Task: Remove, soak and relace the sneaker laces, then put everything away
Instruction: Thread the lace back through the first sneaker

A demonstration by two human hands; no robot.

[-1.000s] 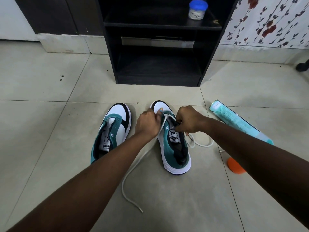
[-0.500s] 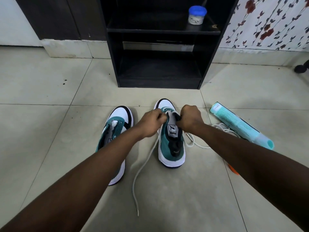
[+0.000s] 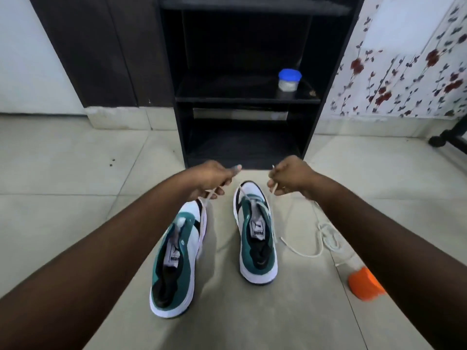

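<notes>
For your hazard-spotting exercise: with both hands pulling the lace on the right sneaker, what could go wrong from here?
1. Left hand and right hand pull the lace up; the right sneaker may tip.
2. The loose lace beside it could snag the orange cap.

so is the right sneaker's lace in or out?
In, at least at the toe: the lace runs from the right sneaker eyelets up to both hands, left hand and right hand.
</notes>
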